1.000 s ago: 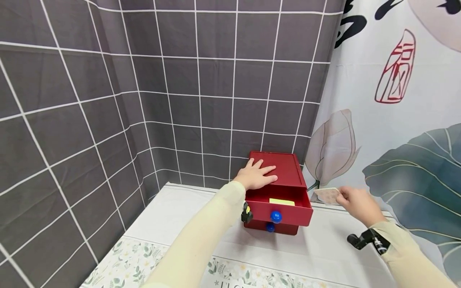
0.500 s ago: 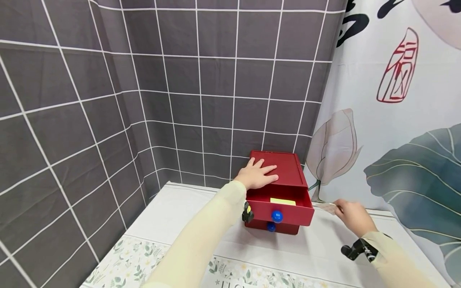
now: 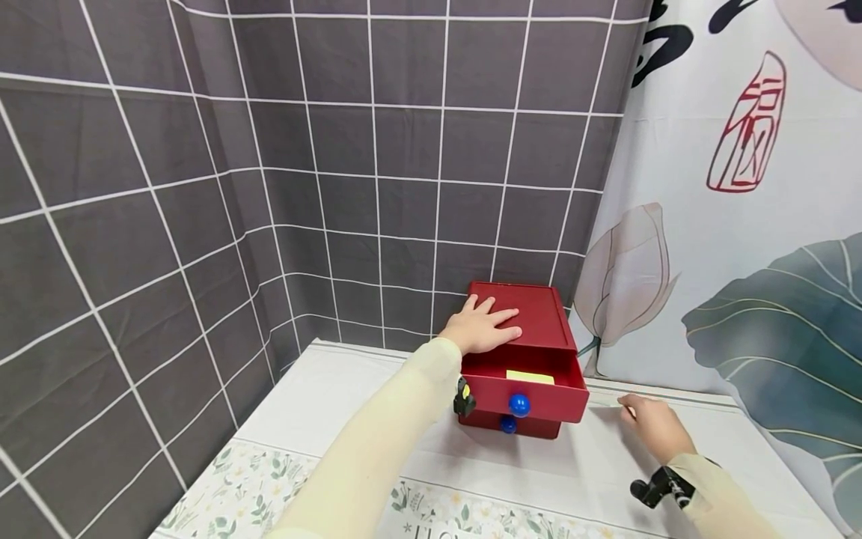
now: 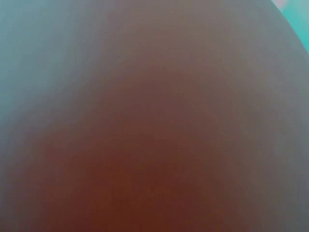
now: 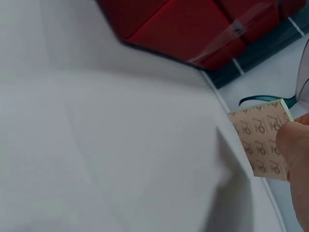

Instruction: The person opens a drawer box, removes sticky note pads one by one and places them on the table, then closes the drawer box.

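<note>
My left hand (image 3: 478, 327) lies with spread fingers on top of the red drawer box (image 3: 532, 311). Its upper drawer (image 3: 491, 395) is pulled out, with a pale yellow piece (image 3: 530, 376) inside. Right of the box, my right hand (image 3: 656, 427) is above the white surface. In the right wrist view, the thumb and fingers of that hand (image 5: 298, 159) pinch a small beige pad (image 5: 258, 137) with printed marks and a pale green edge. The left wrist view is blurred, and nothing in it can be made out.
The lower drawer with its blue knob (image 3: 508, 424) is closed. White cloth (image 3: 357, 389) covers the table, with a floral band (image 3: 263, 479) toward the front. A dark grid curtain (image 3: 404, 202) hangs behind and at the left, a printed curtain (image 3: 646, 172) at the right.
My right hand has moved down and slightly left with the pad, which now barely shows in the head view. The left hand has stayed on the box.
</note>
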A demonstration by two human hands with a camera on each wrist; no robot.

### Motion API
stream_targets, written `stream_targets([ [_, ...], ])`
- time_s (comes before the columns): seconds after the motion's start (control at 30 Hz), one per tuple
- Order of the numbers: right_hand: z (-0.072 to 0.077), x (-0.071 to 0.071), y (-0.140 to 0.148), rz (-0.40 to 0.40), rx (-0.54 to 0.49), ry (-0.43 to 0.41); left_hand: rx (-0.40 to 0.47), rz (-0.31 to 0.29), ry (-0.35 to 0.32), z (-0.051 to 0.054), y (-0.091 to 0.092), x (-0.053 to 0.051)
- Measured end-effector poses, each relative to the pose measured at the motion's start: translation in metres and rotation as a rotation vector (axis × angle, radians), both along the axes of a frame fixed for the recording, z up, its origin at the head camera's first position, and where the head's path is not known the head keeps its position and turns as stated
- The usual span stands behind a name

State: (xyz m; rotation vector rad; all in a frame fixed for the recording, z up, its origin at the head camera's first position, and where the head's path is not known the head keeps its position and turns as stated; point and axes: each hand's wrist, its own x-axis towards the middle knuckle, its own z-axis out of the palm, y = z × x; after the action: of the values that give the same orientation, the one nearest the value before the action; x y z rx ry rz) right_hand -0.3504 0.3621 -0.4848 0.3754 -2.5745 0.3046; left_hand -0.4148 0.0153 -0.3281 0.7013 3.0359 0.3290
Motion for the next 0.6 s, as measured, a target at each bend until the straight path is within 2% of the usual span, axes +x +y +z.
stream_targets([
  [0.2, -0.016, 0.005, -0.004, -0.057, -0.03, -0.057, 0.0, -0.004, 0.008, -0.001, 0.001, -0.002],
  [0.4, -0.025, 0.01, -0.013, -0.164, -0.033, -0.177, 0.002, 0.002, 0.006, -0.001, 0.0, -0.002],
  [0.5, -0.03, 0.013, -0.015, -0.17, -0.036, -0.204, 0.001, 0.001, 0.005, -0.002, 0.0, -0.002],
  [0.6, -0.035, 0.017, -0.015, -0.148, -0.03, -0.196, 0.002, -0.003, 0.003, -0.003, 0.0, -0.002],
])
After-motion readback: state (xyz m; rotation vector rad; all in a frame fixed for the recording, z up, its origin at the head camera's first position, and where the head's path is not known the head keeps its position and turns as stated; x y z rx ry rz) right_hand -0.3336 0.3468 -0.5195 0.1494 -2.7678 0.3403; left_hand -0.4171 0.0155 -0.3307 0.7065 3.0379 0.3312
